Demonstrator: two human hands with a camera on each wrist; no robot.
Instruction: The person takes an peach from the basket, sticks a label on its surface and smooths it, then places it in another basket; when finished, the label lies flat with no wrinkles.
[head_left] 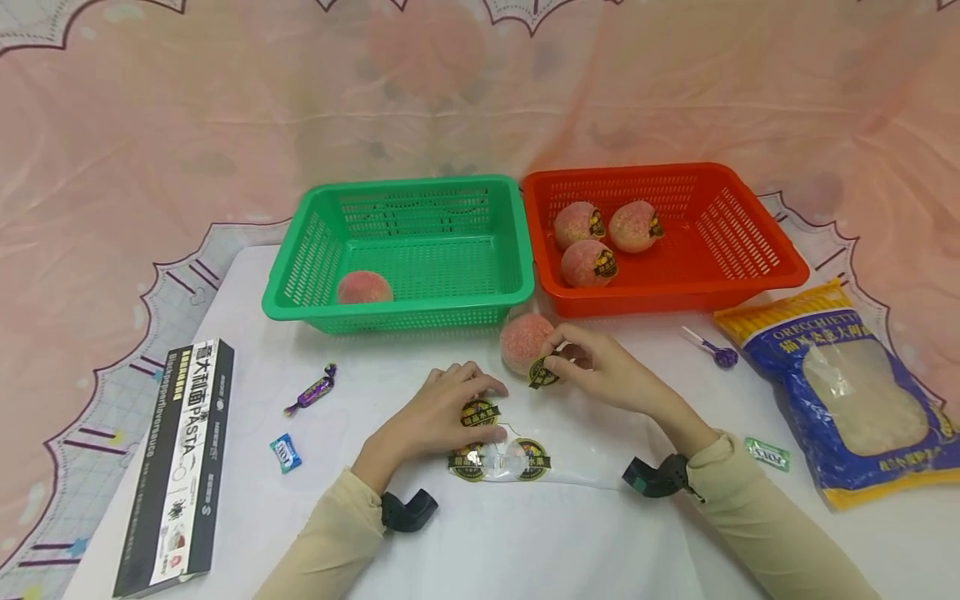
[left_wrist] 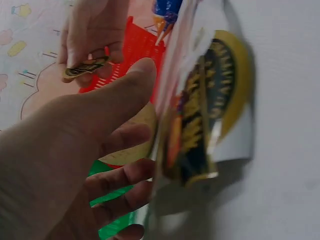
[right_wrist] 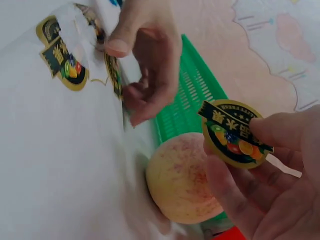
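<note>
My right hand (head_left: 603,367) pinches a round black-and-gold fruit sticker (right_wrist: 235,134) between thumb and fingers. The sticker is beside a pink peach (head_left: 525,342) that sits on the table in front of the baskets; in the head view it overlaps the peach's lower edge. My left hand (head_left: 442,408) lies at the sticker sheet (head_left: 585,454), thumb and fingers spread and relaxed. Several similar stickers are on that sheet, one of them (left_wrist: 220,95) large in the left wrist view. The right wrist view shows the peach (right_wrist: 182,177) just below the held sticker, with no sticker visible on its near side.
A green basket (head_left: 405,312) contains one peach (head_left: 364,287). The red basket (head_left: 675,296) beside it holds three stickered peaches. Left are a pasta box (head_left: 176,467) and wrapped candies (head_left: 311,390); right are a lollipop (head_left: 723,357), a green-wrapped candy (head_left: 767,453) and a pasta bag (head_left: 862,400).
</note>
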